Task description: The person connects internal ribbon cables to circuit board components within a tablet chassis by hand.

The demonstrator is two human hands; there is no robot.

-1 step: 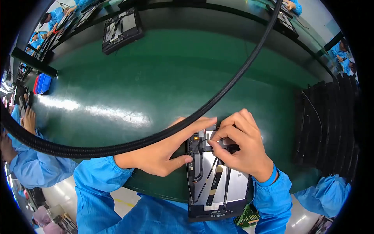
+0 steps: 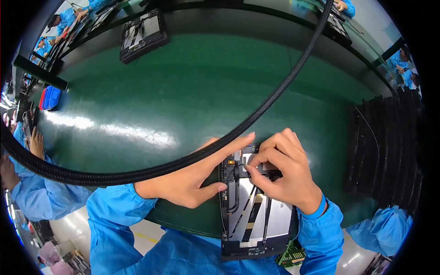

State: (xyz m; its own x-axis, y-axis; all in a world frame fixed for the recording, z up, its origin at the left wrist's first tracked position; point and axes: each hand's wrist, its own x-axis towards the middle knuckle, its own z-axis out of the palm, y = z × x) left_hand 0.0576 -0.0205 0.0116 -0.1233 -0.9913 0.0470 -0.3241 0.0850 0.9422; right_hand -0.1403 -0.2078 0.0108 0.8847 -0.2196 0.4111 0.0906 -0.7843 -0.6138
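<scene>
Flat, opened black tablet-shaped device with a silver inner panel [image 2: 277,222], lower centre of frame, overlapping the table's near edge, long side running up-down. Black strips and thin wires cross its panel. Right hand [image 2: 288,172] comes in from lower right, wrist bent, fingers curled over the device's upper part; thumb and index tips close together in a pinch, cannot tell what is between them. Left hand [image 2: 195,178] comes from lower left, fingers stretched out and spread from the thumb: thumb tip at device's left edge, index pointing toward its top edge. Blue wristband [image 2: 315,211] on right wrist; loose blue fabric sleeves [image 2: 119,201] on both arms. Green circuit board [image 2: 291,255] shows below the device's lower right corner. Thick black braided cable [image 2: 256,113] arcs from top right to left edge, passing in front of left hand. Tabletop [image 2: 183,91] dark green, glossy, glare at left. Similar open black device [image 2: 143,34] upper left. Blue plastic bin [image 2: 52,97] beside red one, left. Tall stack of black ribbed pieces [image 2: 389,146] at right. Co-workers in blue around frame edges; pale floor [image 2: 144,231] lower left.
</scene>
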